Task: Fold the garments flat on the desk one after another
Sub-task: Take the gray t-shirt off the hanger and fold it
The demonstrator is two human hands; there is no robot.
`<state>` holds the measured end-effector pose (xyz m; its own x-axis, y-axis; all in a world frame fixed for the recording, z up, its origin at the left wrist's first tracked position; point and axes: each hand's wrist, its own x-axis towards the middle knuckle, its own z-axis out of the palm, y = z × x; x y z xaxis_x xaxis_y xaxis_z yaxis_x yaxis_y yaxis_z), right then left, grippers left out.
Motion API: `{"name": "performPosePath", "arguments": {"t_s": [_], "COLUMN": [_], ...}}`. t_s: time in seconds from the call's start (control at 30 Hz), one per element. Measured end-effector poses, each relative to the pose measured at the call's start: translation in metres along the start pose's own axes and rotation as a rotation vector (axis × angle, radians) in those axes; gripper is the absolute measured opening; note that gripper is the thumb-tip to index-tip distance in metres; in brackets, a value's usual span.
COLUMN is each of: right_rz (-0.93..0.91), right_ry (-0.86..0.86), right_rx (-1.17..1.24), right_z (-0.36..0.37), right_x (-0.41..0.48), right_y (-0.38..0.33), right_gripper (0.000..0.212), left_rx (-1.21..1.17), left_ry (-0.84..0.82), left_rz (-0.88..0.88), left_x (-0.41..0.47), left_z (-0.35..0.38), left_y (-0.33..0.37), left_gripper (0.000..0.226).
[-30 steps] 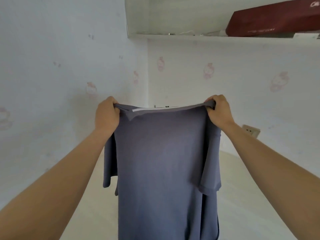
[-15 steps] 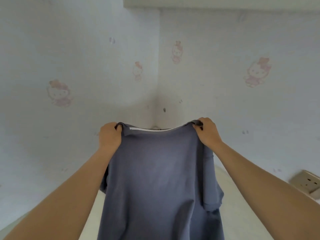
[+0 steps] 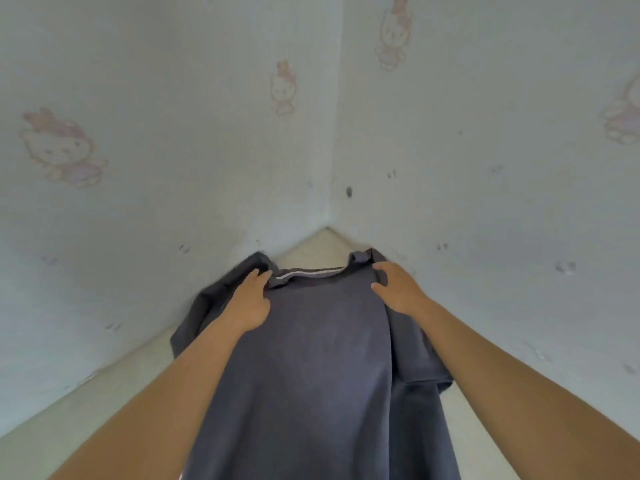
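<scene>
Left hand (image 3: 247, 303): flat on the shoulder, fingers straight, gripping nothing.
T-shirt (image 3: 311, 358): grey, lying on the desk (image 3: 86, 427) toward the wall corner; hem cut off below.
Right hand (image 3: 398, 289): fingers spread loosely on the other shoulder, holding nothing.

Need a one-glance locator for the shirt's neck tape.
Start where the cartoon-print walls meet the pale desk. A grey-blue T-shirt lies there, collar toward the corner. Between the left hand and right hand, the neck tape is a thin strip inside the collar, white against the grey-blue around it.
</scene>
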<state>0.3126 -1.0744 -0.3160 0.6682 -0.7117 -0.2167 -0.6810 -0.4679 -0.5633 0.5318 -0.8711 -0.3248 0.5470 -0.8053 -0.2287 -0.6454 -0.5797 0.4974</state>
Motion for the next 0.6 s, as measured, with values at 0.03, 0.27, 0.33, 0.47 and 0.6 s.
{"name": "performPosePath", "arguments": {"t_s": [0.03,0.27,0.33,0.47,0.6], "right_rz": [0.026,0.097,0.143,0.167,0.163], "right_ry": [-0.054,-0.249,-0.277,-0.318,-0.240], "right_rx": [0.020,0.010,-0.011,-0.079,-0.148], "right_z": [0.015,0.111,0.135,0.179,0.215], "right_x": [-0.016,-0.174,-0.220,-0.295,-0.360], "right_y": [0.008,0.054,0.056,0.053,0.051], "right_gripper": [0.044,0.030,0.037,0.070,0.089], "left_rx": [0.026,0.193,0.232,0.258,0.291], "left_ry": [-0.054,-0.136,-0.159,-0.221,-0.339], "left_rz": [0.004,0.158,0.200,0.193,0.267], "left_x": [-0.016,-0.164,-0.206,-0.268,-0.325], "left_z": [0.018,0.126,0.142,0.165,0.178], "left_y": [-0.012,-0.065,-0.075,-0.095,-0.114], "left_gripper": [0.061,0.057,0.057,0.060,0.074]}}
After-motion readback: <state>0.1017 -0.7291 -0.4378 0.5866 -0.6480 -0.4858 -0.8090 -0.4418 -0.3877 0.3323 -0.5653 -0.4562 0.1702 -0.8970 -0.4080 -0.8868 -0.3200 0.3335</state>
